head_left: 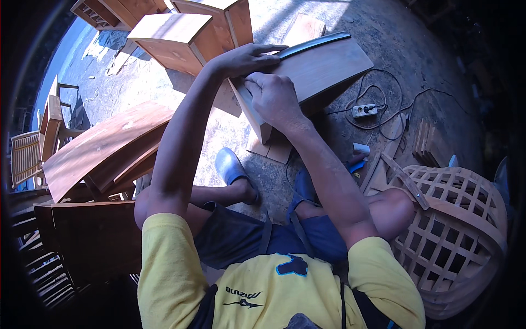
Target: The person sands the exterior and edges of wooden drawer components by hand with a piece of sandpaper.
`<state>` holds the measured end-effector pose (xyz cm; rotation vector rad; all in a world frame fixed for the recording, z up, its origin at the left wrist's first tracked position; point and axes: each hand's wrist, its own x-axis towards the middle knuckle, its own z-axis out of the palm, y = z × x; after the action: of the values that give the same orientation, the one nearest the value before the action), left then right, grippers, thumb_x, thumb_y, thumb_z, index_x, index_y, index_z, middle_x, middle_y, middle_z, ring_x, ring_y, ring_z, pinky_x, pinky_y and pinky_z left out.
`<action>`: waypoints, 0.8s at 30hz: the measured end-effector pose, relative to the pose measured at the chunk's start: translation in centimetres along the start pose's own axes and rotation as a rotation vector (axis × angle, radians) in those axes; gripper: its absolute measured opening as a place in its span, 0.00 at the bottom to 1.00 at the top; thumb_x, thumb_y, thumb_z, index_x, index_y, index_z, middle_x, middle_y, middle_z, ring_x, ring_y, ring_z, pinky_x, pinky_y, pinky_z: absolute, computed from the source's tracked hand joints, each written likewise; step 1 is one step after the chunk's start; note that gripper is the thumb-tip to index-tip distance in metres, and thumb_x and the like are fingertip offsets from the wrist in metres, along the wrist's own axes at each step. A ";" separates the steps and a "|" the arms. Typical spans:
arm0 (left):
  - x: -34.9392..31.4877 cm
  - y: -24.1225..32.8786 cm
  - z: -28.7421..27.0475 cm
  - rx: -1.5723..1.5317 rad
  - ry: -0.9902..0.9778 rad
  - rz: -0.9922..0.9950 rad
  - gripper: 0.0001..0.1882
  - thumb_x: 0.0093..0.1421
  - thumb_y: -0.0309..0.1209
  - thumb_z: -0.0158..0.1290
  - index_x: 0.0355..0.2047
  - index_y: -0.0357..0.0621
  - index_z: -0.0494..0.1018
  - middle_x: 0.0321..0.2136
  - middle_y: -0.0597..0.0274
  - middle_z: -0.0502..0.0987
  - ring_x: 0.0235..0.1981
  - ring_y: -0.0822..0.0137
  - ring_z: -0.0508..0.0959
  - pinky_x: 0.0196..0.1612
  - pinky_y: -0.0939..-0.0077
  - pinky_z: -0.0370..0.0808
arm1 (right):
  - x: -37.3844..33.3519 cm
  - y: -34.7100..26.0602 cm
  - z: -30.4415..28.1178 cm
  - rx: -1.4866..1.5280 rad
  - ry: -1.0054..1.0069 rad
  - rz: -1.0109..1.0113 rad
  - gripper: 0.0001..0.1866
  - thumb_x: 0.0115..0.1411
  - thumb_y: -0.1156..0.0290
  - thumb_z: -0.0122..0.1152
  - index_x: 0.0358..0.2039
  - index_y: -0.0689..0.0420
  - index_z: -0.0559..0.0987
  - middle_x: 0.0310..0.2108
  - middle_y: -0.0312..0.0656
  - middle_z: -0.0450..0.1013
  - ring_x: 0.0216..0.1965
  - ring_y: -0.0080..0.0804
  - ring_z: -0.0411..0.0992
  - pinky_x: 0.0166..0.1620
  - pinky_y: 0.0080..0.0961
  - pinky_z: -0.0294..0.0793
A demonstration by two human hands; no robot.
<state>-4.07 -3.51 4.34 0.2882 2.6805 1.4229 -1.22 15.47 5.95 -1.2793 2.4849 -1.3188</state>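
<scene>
In front of me a wooden drawer (334, 68) lies on its side, its thick front panel (253, 112) facing left. A long metal drawer rail (315, 45) runs along the far edge of the upturned side. My left hand (249, 59) rests at the rail's near end, fingers stretched out over the rail and the wood. Close beside it, my right hand (274, 98) is closed at the corner where the side meets the front panel. Its fingers are curled, and whatever they hold is hidden.
More wooden drawers (170, 30) stand at the far left, and curved panels (109, 142) are stacked at my left. A power strip (364, 111) with looping cable lies on the floor right of the drawer. At my right sits a lattice wooden piece (449, 219); wood offcuts (429, 143) lie beyond.
</scene>
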 end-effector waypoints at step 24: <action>-4.3 -0.5 6.3 -0.723 1.377 -0.069 0.24 0.77 0.36 0.39 0.25 0.38 0.73 0.22 0.64 0.72 0.24 0.74 0.70 0.29 0.77 0.66 | -4.3 -3.3 1.4 0.151 0.285 0.128 0.10 0.73 0.67 0.54 0.41 0.60 0.78 0.31 0.55 0.80 0.36 0.59 0.81 0.36 0.47 0.79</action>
<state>1.12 0.43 0.40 -1.2322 2.3502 3.1427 4.24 16.52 6.06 -0.9420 2.5305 -1.7222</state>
